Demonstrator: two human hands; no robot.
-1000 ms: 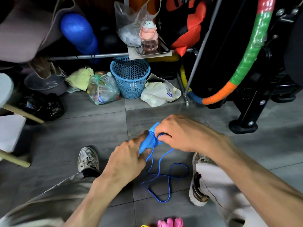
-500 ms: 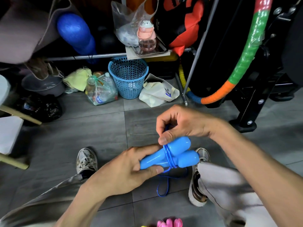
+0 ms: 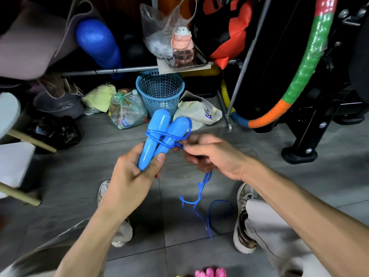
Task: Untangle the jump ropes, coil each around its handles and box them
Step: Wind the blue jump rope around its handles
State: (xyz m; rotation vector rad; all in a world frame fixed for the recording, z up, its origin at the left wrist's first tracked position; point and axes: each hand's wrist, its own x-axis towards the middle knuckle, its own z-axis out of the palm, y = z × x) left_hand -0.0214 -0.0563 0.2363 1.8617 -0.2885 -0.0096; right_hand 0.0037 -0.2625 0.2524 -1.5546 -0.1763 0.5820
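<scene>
Two blue jump rope handles (image 3: 159, 134) stand side by side, pointing up and away, above the grey tiled floor. My left hand (image 3: 135, 172) grips their lower ends. A few turns of thin blue cord (image 3: 165, 137) wrap around the middle of the handles. My right hand (image 3: 209, 156) pinches the cord just right of the handles. The loose rest of the cord (image 3: 201, 196) hangs from that hand down to the floor between my shoes. Pink handles (image 3: 209, 272) of another rope peek in at the bottom edge.
A blue mesh basket (image 3: 159, 90), a bag of plastic bottles (image 3: 125, 112) and a cream bag (image 3: 199, 110) stand on the floor ahead. A coloured hoop (image 3: 299, 84) and black equipment frame (image 3: 311, 136) are at the right. Wooden legs (image 3: 20, 194) stick in at the left.
The handles have swung from lying sideways to pointing upward and moved higher. My right hand has dropped from above the handles to their right side, pulling cord around them.
</scene>
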